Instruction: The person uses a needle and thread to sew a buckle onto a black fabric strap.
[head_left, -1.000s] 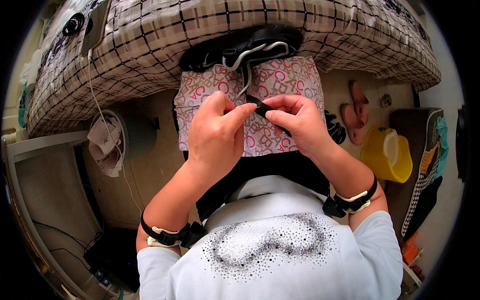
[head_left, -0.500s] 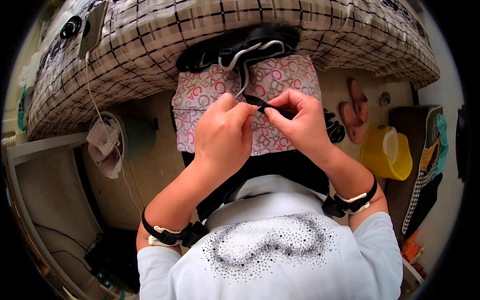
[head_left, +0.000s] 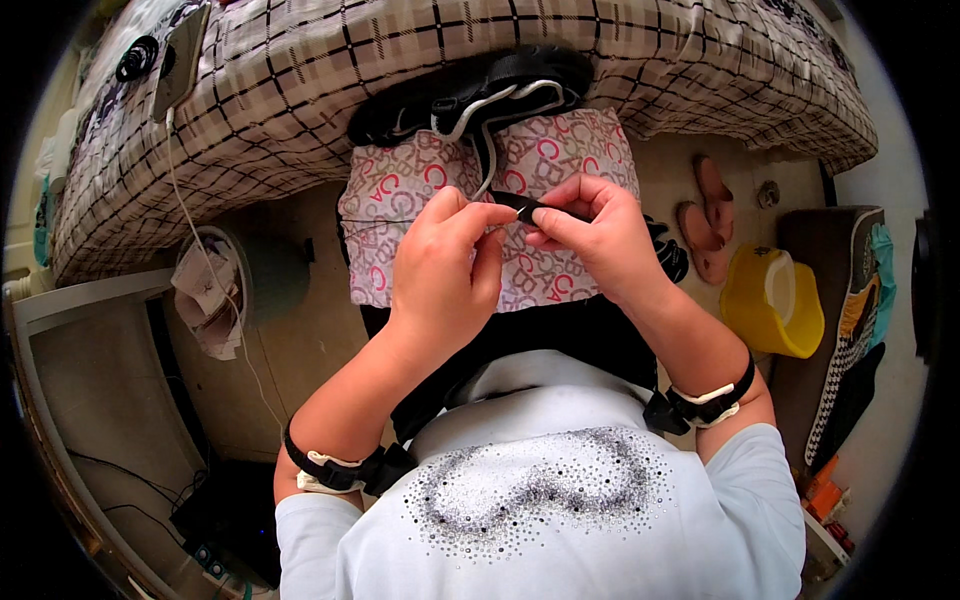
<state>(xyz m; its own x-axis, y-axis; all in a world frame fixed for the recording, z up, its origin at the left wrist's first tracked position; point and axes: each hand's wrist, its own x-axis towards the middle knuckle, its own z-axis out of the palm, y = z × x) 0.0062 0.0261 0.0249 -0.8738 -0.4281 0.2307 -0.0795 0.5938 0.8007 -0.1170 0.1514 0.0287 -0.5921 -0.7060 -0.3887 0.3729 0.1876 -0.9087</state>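
My left hand (head_left: 445, 270) and my right hand (head_left: 590, 240) meet in front of me and pinch a small black strap piece (head_left: 530, 206) between their fingertips. Under them on my lap lies a pink and white patterned cloth (head_left: 400, 195), spread flat. At its far edge a black garment with white cords (head_left: 480, 95) rests against the bed. Both wrists wear black and white bands.
A bed with a checked cover (head_left: 300, 90) fills the top; a phone (head_left: 180, 60) with a white cable lies on it. A waste bin (head_left: 210, 295) stands left. Pink slippers (head_left: 710, 215), a yellow tub (head_left: 770, 300) and a dark bag (head_left: 850, 330) sit right.
Both hands shifted slightly up and apart over the cloth, keeping hold of the black strap piece; the fingers have worked along it.
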